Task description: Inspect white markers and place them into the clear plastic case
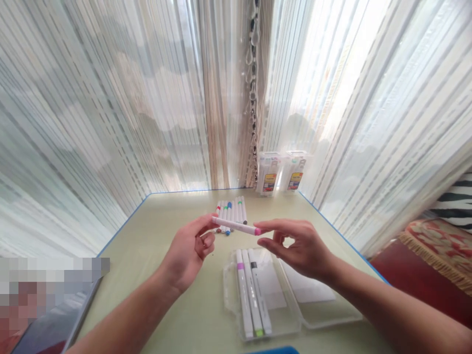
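A white marker with a pink end (236,225) is held level above the table. Its plain left end is pinched between the fingers of my left hand (190,250). My right hand (298,243) is at the pink end, thumb and index finger apart; whether the index fingertip touches the marker I cannot tell. Below lies an opened clear plastic case (295,314). Three white markers (252,295) lie side by side in its left half, with purple, green and black showing on them. Behind the held marker lies a row of several white markers (236,209) with coloured bands and ends.
Two clear packs with labels (269,174) stand at the table's back right, before the striped curtains (173,98). A dark flat object (59,314) is at the left edge. A blue object (275,350) shows at the bottom. Patterned fabric (442,246) is off the table's right side.
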A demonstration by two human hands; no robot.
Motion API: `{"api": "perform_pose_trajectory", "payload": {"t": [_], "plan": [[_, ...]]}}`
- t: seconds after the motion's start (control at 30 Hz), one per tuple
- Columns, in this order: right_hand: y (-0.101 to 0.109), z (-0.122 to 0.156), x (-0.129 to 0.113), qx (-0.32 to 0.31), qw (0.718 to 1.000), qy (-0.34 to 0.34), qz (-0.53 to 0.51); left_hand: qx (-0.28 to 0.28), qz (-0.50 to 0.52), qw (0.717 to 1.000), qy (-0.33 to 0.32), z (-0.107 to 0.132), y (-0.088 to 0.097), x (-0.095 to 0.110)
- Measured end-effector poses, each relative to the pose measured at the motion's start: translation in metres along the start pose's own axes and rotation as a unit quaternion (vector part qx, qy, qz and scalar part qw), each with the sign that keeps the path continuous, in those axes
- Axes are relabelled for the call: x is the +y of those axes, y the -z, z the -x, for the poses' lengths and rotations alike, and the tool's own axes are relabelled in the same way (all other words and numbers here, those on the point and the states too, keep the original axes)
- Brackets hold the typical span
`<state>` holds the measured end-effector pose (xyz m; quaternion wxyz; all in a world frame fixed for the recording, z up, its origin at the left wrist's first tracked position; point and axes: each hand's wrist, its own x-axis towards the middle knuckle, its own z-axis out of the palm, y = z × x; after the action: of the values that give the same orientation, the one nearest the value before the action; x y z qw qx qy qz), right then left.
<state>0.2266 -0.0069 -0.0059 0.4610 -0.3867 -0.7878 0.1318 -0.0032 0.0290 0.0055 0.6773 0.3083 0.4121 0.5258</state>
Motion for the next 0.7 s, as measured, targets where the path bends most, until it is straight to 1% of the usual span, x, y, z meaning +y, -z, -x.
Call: {"api": "perform_pose_trajectory", "payload": {"t": [0.1,0.3,0.5,0.7], "plan": [[-0.0004,-0.0006,-0.0003,0.005,1.000,0.005,-0.006,0.011,0.032,0.998,0.057,0.0006,-0.0024,0.0022],[-0.0005,-0.0009,0.0005,0.017,1.000,0.010,0.001,-0.002,0.039,0.994,0.106,0.0056,-0.0055,0.0000],[-0.0008,-0.0017,0.0012,0.020,1.000,0.017,0.008,-0.008,0.034,0.991,0.131,0.0084,-0.0064,-0.0011],[-0.0014,-0.0016,0.0015,0.016,1.000,0.013,0.011,-0.015,0.029,0.991,0.132,0.0091,-0.0062,-0.0001]]}}
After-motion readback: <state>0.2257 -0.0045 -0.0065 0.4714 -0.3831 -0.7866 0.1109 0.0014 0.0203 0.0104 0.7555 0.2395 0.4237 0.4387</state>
